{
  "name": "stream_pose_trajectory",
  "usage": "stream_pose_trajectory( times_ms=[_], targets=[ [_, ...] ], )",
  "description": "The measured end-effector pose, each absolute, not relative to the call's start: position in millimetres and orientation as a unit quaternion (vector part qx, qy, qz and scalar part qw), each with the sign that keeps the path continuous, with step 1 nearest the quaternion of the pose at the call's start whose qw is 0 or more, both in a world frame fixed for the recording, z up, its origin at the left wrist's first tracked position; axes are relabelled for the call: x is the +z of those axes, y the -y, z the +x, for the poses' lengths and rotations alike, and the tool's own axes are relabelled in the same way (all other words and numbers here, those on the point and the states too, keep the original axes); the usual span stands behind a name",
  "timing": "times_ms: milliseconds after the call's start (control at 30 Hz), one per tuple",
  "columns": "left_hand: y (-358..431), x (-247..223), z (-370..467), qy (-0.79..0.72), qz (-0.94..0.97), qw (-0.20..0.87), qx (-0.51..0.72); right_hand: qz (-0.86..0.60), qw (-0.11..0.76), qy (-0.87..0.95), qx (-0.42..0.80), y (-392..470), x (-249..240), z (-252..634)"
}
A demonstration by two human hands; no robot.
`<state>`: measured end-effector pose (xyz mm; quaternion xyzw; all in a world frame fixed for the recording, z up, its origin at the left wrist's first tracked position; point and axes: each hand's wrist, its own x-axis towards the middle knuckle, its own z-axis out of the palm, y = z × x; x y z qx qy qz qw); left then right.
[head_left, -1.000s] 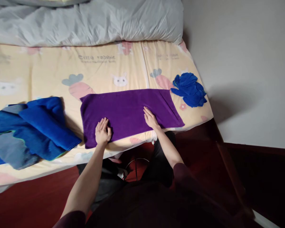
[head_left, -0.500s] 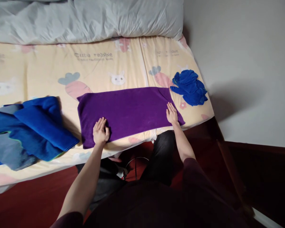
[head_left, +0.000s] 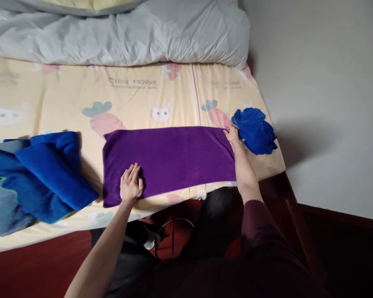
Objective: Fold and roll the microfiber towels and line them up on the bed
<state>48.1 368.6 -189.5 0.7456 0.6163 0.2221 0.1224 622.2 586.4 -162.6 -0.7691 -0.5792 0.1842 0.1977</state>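
Observation:
A purple cloth (head_left: 174,159) lies spread as a long rectangle along the bed's near edge, with creases near its right end. My left hand (head_left: 131,184) rests flat on its lower left part, fingers apart. At the far right corner of the cloth, my right hand (head_left: 232,134) pinches the fabric between closed fingers. Just beside that hand sits a crumpled blue cloth (head_left: 256,131), close to the bed's right edge.
Blue and grey cloths (head_left: 54,174) lie in a loose pile at the left. A grey quilt (head_left: 127,39) runs along the far side of the patterned bed sheet (head_left: 136,101). A pale wall (head_left: 323,95) stands at the right.
My right hand has moved from lying flat near the cloth's right side up to its far right corner and closed on it. My left hand stays in place. The view has shifted slightly.

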Motion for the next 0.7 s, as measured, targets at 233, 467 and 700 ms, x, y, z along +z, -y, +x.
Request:
stream_pose_trajectory(
  times_ms=[233,467,700],
  targets=[
    [-369.0,-201.3,43.7,-0.616,0.744,0.119,0.228,-0.741,0.153,0.618,0.214,-626.9,-165.9,646.7],
    [-369.2,-198.3,45.0,-0.622,0.737,0.133,0.228,-0.766,0.199,0.609,0.058,-615.8,-164.7,611.3],
    [-370.6,-198.6,46.9,-0.620,0.734,0.119,0.252,-0.625,0.151,0.759,0.102,-510.6,-168.4,535.8]
  ],
)
